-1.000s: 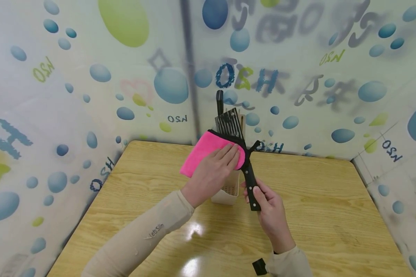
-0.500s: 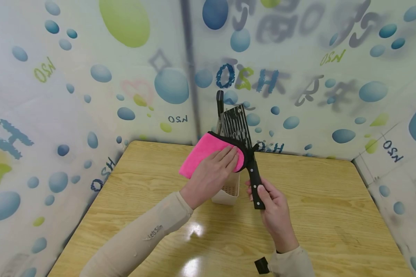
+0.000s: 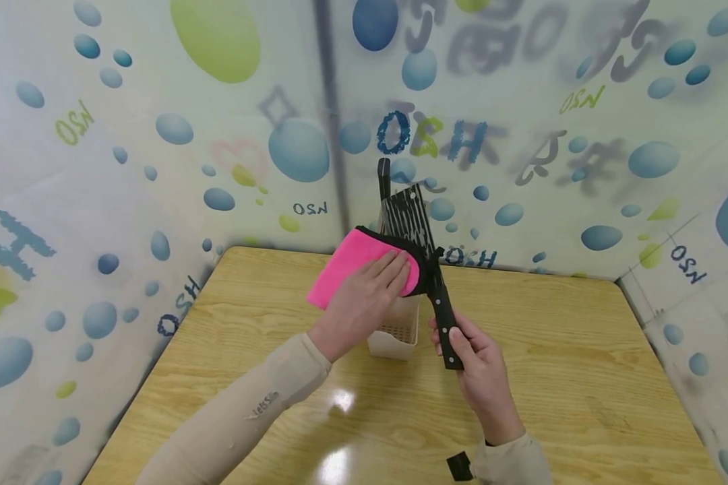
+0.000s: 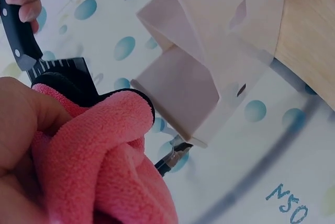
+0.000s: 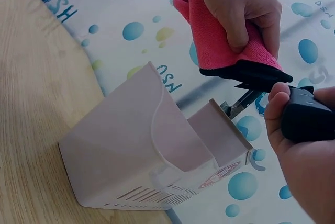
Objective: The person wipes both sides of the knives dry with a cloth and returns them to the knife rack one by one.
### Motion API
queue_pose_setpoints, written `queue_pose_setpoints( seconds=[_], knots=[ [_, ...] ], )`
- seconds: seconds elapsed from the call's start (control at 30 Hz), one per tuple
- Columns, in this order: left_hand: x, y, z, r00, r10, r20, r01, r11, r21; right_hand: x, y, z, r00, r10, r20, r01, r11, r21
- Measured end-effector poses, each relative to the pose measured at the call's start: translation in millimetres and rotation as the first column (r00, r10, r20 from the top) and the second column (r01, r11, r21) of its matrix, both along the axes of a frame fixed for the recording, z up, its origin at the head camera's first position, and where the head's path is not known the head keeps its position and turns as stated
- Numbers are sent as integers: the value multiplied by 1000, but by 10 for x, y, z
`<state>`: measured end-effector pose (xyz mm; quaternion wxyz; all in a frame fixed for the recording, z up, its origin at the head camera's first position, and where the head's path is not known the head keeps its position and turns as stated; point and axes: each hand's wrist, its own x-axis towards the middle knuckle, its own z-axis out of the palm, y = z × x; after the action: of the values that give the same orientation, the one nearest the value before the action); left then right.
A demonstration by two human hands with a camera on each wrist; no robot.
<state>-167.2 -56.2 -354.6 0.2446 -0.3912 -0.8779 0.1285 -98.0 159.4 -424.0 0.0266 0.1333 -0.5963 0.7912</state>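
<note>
A cleaver (image 3: 408,214) with a striped dark blade and a black riveted handle is held up at a tilt, blade pointing away. My right hand (image 3: 482,377) grips its handle. A pink cloth (image 3: 340,264) with black edging is folded over the lower blade, hiding that part. My left hand (image 3: 360,296) holds the cloth against the blade; in the right wrist view, the thumb and fingers of the left hand (image 5: 241,9) pinch the pink cloth (image 5: 225,41) around it. Behind and below stands an off-white holder (image 3: 391,345), partly covered by cloth and hand.
A black-handled utensil (image 3: 384,178) stands upright at the back of the holder, its lower part hidden. Beneath is a wooden table (image 3: 558,377), bordered by walls printed with bubbles. A small black square (image 3: 459,465) shows beside the right sleeve.
The cleaver swung slightly right, then a little back left. The cloth and left hand have shifted slightly left along the blade. Both hands keep their hold.
</note>
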Motion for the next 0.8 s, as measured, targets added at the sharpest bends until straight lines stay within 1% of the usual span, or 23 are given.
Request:
queue_pose_setpoints(
  seconds=[0.1, 0.3, 0.57, 0.8],
  knots=[
    [-20, -16, 17, 1000, 3, 8, -3, 1000, 5, 6, 11, -11, 1000, 7, 1, -7, 1000, 12],
    [-36, -49, 35, 998, 18, 62, -21, 999, 45, 12, 12, -38, 1000, 27, -2, -27, 999, 23],
    [-106, -81, 76, 999, 12, 34, -15, 994, 109, 9, 8, -45, 999, 34, -11, -33, 999, 13],
    [-200, -120, 86, 1000, 18, 9, -19, 982, 186, 2, 9, -47, 999, 48, -10, -48, 999, 22]
  ],
)
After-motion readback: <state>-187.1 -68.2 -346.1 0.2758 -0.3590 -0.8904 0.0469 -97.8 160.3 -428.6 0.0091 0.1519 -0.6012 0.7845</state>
